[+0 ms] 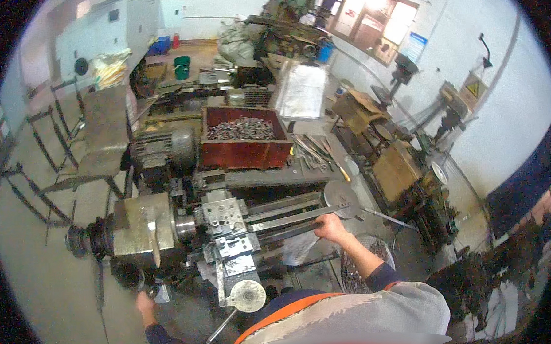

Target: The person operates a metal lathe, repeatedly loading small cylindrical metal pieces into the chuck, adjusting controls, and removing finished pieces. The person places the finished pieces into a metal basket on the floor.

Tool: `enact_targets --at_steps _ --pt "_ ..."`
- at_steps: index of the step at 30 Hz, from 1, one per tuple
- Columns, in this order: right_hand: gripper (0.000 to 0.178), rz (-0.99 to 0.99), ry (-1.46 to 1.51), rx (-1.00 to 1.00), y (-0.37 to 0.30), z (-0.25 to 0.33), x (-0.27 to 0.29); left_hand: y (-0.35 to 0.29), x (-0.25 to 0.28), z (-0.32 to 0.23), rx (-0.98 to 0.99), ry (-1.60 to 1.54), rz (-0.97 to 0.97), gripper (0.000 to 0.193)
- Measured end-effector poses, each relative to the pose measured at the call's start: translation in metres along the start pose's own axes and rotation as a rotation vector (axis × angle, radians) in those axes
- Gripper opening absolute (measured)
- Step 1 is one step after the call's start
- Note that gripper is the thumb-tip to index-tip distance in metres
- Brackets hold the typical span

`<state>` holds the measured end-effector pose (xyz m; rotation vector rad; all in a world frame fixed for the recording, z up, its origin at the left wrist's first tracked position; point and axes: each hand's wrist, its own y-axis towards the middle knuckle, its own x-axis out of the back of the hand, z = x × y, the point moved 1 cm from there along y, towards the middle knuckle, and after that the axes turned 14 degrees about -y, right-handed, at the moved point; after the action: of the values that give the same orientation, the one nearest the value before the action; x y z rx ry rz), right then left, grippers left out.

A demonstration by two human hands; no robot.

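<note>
In a workshop with pale blue walls, we stand over a metal lathe (222,214) that spans the middle of our view, its worn surfaces greyed and stained. Our right hand (331,228) is at the near side of a long flat bar (284,219), close to a round metal disc (340,197); its fingers are curled, though we cannot tell whether they clamp on anything. Our left hand (145,304) is low beside the headstock (130,224), near a dark round fitting (128,274), and we cannot tell whether its fingers are together or apart. A slim tool (153,236) lies on top of the headstock.

Behind the lathe, a dark workbench (257,179) bears a red wooden box (245,155) filled with small metal parts (240,129), with hand tools (314,152) scattered to its right. A grey finned motor (164,149) sits to the box's left.

Farther left, a brown chair (106,127) stands on the grey floor (39,262). A green bucket (182,67), a blue bin (159,45) and a pale sack (236,46) fill the far end. Along the right wall, beneath a bright window (370,23) and a yellow warning sign (472,88), more machinery (400,74) stands in a row, and a dark blue cloth (522,186) hangs nearby.
</note>
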<state>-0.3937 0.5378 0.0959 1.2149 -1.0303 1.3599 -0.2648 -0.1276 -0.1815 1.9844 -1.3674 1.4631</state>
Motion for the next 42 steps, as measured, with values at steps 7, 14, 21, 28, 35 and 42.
enact_targets --at_steps 7,14,21,28,35,42 --pt "0.028 0.099 -0.14 -0.297 -0.009 -0.127 -0.008 -0.051 0.005 -0.026 0.058 -0.282 -0.054 0.041" --pt "0.044 0.082 -0.417 -0.566 -0.029 -0.317 -0.028 -0.112 0.019 0.008 0.206 -0.48 0.006 0.024" --pt "0.048 0.509 -0.459 -0.607 -0.033 -0.376 -0.052 -0.235 0.075 -0.023 0.411 -0.554 -0.081 0.028" --pt "0.049 0.526 -0.615 -0.445 -0.029 -0.387 -0.084 -0.3 0.043 0.002 0.705 -1.024 -0.285 0.029" --pt "0.046 0.502 -0.407 -0.533 -0.054 -0.384 -0.094 -0.266 -0.003 -0.013 0.652 -1.147 -1.019 0.024" --pt "0.036 0.468 -0.364 -0.662 -0.084 -0.334 -0.102 -0.249 0.021 -0.028 0.619 -1.161 -0.986 0.019"
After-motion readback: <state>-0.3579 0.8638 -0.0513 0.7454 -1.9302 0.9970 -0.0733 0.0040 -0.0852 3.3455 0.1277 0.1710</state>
